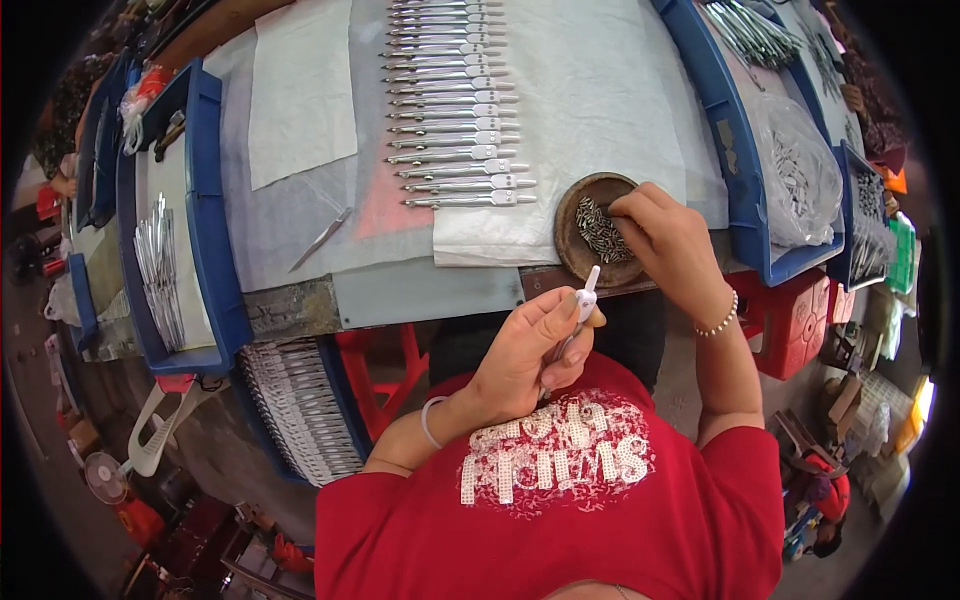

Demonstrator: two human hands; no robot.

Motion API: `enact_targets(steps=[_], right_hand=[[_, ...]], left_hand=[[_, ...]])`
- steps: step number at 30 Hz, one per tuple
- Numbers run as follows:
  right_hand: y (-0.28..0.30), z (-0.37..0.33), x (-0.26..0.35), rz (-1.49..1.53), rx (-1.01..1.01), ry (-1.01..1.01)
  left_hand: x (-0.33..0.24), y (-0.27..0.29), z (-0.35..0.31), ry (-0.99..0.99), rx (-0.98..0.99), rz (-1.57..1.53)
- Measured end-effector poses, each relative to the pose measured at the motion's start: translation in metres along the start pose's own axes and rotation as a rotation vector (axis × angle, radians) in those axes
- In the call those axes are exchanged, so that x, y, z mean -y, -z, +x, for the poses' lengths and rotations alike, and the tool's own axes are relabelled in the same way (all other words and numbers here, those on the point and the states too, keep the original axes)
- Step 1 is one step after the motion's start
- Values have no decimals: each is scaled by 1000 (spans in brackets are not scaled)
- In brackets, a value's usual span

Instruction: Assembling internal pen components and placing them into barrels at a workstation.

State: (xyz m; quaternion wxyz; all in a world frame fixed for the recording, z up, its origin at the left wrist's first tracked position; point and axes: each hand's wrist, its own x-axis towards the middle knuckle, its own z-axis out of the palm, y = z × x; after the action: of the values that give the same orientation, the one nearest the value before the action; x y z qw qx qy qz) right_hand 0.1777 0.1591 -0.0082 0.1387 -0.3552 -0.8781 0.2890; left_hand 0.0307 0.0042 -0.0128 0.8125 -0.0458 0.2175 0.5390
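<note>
My left hand (525, 350) is closed round a drawing compass (587, 298) in front of my chest. Its white head and thin white stem point up past my thumb, and most of its metal legs are hidden by my fingers. Over a round brown bowl (566, 222) at the table's front edge, my right hand (672, 240) reaches in with thumb and fingers pinched together. Small metal screws (598, 232) are heaped in the bowl. Whether one is between my fingertips is hidden. Beyond the bowl, to the left, lies a long row of compasses (460, 125) with white heads.
A pointed metal tool (322, 240) lies on the sheet to the left. Blue trays flank the table: the left tray (207, 200) holds metal legs, the right tray (722, 110) rods and a plastic bag (800, 170) of parts. A red stool (795, 320) stands below right.
</note>
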Motion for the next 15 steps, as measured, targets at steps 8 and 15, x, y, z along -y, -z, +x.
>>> enact_targets(steps=[8,15], right_hand=[[-6,18,-5,-322,225,81],[-5,22,-3,-335,280,85]], left_hand=[[-6,8,-3,-40,-7,-8],[-8,10,-2,-22,32,-45]])
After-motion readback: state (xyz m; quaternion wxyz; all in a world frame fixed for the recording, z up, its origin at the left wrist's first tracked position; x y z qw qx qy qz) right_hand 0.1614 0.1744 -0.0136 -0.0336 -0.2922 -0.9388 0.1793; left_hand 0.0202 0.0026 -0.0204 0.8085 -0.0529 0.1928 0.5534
